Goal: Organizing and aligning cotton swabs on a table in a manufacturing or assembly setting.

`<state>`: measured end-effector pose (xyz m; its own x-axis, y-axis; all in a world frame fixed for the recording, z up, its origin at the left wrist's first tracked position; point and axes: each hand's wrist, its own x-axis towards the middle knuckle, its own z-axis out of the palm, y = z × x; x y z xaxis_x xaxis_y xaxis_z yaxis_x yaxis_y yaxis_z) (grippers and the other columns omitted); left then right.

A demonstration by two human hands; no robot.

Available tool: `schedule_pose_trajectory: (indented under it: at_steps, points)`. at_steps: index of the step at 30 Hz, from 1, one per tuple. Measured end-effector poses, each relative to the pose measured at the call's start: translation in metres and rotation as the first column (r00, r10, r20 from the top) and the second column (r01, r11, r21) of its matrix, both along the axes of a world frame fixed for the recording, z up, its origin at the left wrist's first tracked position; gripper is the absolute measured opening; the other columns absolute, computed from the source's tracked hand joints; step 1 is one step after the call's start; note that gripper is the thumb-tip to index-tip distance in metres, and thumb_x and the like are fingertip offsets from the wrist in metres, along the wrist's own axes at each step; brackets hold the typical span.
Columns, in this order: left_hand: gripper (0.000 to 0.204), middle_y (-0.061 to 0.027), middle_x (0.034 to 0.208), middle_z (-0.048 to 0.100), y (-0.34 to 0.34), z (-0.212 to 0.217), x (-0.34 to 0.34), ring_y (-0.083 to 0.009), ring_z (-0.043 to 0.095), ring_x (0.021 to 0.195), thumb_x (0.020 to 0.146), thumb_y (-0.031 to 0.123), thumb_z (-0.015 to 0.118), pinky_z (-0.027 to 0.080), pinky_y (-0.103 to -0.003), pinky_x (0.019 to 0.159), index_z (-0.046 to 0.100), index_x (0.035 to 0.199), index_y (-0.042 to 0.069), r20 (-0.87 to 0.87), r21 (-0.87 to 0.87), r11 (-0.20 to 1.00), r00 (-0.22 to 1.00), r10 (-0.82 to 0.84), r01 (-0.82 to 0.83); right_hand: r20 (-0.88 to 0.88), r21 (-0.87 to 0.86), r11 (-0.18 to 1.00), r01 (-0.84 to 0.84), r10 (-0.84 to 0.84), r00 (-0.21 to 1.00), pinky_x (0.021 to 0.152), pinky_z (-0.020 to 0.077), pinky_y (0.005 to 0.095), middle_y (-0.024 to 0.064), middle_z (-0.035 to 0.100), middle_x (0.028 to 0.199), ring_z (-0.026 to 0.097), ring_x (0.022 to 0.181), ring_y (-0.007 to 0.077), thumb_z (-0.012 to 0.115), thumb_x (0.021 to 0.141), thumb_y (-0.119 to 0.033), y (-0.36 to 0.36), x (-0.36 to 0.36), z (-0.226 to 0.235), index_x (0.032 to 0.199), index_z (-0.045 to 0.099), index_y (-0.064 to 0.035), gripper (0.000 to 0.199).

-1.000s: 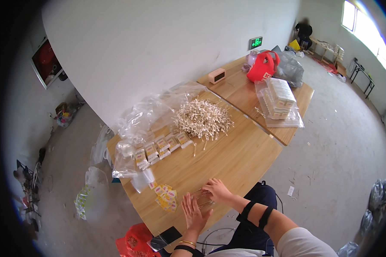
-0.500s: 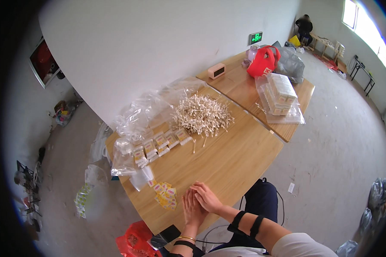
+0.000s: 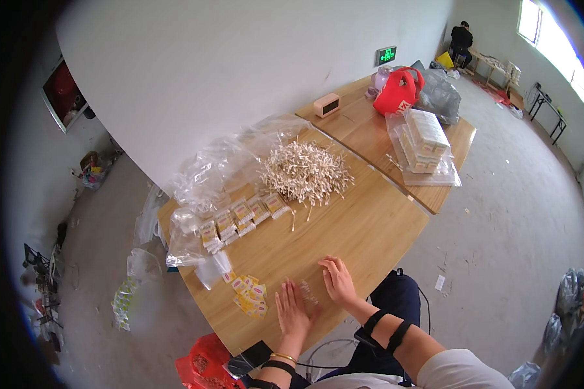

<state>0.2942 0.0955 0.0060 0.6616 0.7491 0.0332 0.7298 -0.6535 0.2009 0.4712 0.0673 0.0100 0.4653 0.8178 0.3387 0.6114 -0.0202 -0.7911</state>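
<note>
My left hand (image 3: pixel 294 311) lies palm down near the front edge of the wooden table (image 3: pixel 344 240), its fingers stretched out and holding nothing. To the right my right hand (image 3: pixel 339 280) rests with fingers extended, slightly bent, and nothing in it. Between them is a small clear plastic piece (image 3: pixel 309 292), too faint to name surely. Beside my left hand lie loose yellow and white printed cards (image 3: pixel 250 297). Farther back, a big heap of cotton swabs (image 3: pixel 307 172) stands behind rows of small filled packs (image 3: pixel 242 212) with the same yellow and white print.
Crumpled clear plastic bags (image 3: pixel 207 168) line the table's wall side. A second table carries a pale clock (image 3: pixel 327 105), a red bag (image 3: pixel 398 92) and stacked wrapped packs (image 3: pixel 425 139). A dark phone (image 3: pixel 250 358) and a red bag of scraps (image 3: pixel 204 364) are at the near corner.
My hands were clasped one over the other and have come apart. The right moved up and to the right, leaving the clear piece visible between them.
</note>
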Motion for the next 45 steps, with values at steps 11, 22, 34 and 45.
schedule_pose_trajectory:
  at_steps: [11, 22, 34, 45]
  points:
    - [0.104, -0.0291, 0.159, 0.020, -0.023, -0.007, -0.005, -0.0398, 0.014, 0.151, 0.086, 0.059, 0.060, 0.008, -0.053, 0.123, 0.019, 0.152, -0.011, -0.005, -0.006, 1.000, 1.000, -0.028, 0.028, 0.078, -0.034, 0.999, 0.007, -0.004, 0.997, 0.102, 0.0430, 0.0427, 0.0151, 0.057, 0.121, 0.052, 0.119, 0.0358, 0.054, 0.093, -0.007, -0.001, -0.002, 0.006, 0.115, 0.060, -0.0050, 0.023]
    - [0.099, -0.0221, 0.154, 0.035, 0.006, -0.007, -0.007, -0.0357, 0.025, 0.148, 0.083, 0.055, 0.067, 0.011, -0.056, 0.122, 0.028, 0.151, -0.005, 0.060, 0.030, 0.997, 0.995, -0.074, 0.072, 0.074, -0.018, 1.000, -0.011, 0.012, 0.997, 0.104, 0.0421, 0.0431, 0.0156, 0.057, 0.120, 0.052, 0.119, 0.0366, 0.054, 0.092, -0.007, 0.000, -0.002, 0.001, 0.114, 0.060, -0.0044, 0.023]
    - [0.093, -0.0284, 0.160, 0.018, -0.002, -0.012, -0.021, -0.0444, 0.015, 0.149, 0.096, 0.060, 0.048, 0.012, -0.055, 0.121, 0.015, 0.155, -0.003, 0.584, -0.327, 0.938, 0.756, 0.296, -0.114, -0.284, -0.011, 0.991, -0.132, 0.123, 0.951, 0.103, 0.0435, 0.0416, 0.0202, 0.052, 0.130, 0.050, 0.125, 0.0391, 0.051, 0.096, -0.009, 0.001, -0.024, 0.001, 0.124, 0.056, -0.0036, 0.029]
    - [0.088, -0.0284, 0.163, 0.004, -0.004, -0.016, -0.005, -0.0423, 0.003, 0.152, 0.100, 0.058, 0.039, 0.006, -0.051, 0.122, 0.007, 0.157, -0.001, 0.771, -0.502, 0.863, 0.478, 0.420, 0.051, -0.333, 0.097, 0.962, -0.255, 0.272, 0.903, 0.112, 0.0360, 0.0420, 0.0228, 0.048, 0.136, 0.042, 0.136, 0.0401, 0.044, 0.095, -0.003, 0.006, -0.044, -0.006, 0.132, 0.052, -0.0012, 0.038]
